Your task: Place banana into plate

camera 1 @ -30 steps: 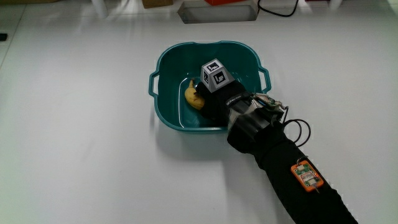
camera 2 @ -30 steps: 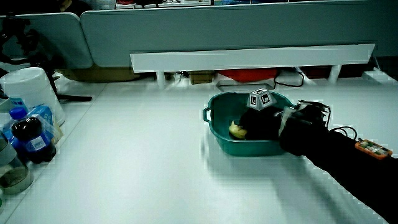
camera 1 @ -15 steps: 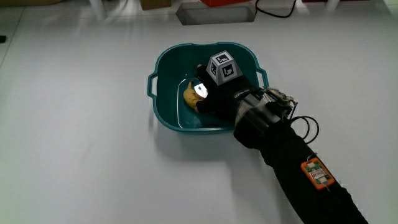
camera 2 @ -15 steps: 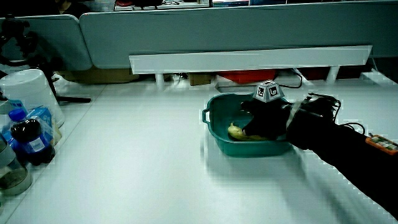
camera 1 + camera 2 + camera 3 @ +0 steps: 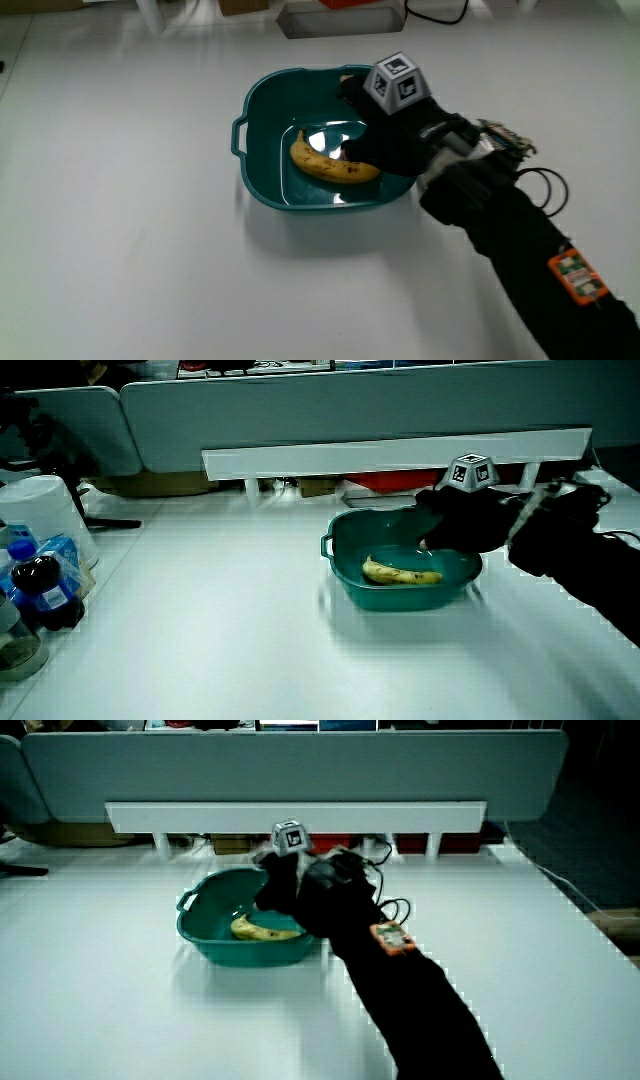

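A yellow banana (image 5: 335, 165) lies flat on the floor of a teal plate (image 5: 262, 190), a deep one with two handles. Both side views show the banana (image 5: 400, 573) (image 5: 262, 930) lying free inside the plate (image 5: 340, 575) (image 5: 195, 935). The hand (image 5: 380, 135) hovers over the plate's rim beside the banana, fingers relaxed and holding nothing. Its patterned cube (image 5: 397, 80) faces up. In both side views the hand (image 5: 455, 520) (image 5: 285, 880) is raised a little above the plate.
A dark bottle (image 5: 40, 590) and a white container (image 5: 40, 510) stand at the table's edge. A low white partition (image 5: 400, 455) runs along the table, with a white box (image 5: 340, 15) near it. An orange tag (image 5: 572, 277) sits on the forearm.
The hand has let go of the banana and lifted away toward the plate's rim. The banana now lies uncovered on the plate's floor.
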Action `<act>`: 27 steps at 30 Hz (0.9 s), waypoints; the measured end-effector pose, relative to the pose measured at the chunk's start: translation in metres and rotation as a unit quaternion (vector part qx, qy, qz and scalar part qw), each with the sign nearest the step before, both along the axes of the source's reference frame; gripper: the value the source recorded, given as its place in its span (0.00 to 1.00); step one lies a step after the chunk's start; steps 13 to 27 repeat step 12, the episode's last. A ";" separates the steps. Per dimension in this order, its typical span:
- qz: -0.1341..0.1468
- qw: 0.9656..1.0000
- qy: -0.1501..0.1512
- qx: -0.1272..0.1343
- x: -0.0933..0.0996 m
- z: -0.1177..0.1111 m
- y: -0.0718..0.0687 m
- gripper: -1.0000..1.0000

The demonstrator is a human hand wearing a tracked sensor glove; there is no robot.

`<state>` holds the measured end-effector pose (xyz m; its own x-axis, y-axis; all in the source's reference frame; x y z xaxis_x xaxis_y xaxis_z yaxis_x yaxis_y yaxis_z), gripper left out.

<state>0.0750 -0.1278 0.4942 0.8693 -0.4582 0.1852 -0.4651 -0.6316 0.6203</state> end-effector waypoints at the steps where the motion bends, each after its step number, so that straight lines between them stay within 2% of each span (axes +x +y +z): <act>1: 0.005 1.000 -0.003 0.009 0.006 -0.006 0.000 0.00; 3: 0.011 0.999 -0.003 0.034 0.018 -0.019 0.000 0.00; 4: 0.006 1.000 0.002 0.027 0.024 -0.018 0.000 0.00; 5: 0.016 0.999 -0.007 0.041 0.030 -0.022 0.001 0.00; 12: 0.032 0.998 -0.053 0.012 0.082 -0.028 0.011 0.00; 27: 0.032 0.998 -0.053 0.012 0.082 -0.028 0.011 0.00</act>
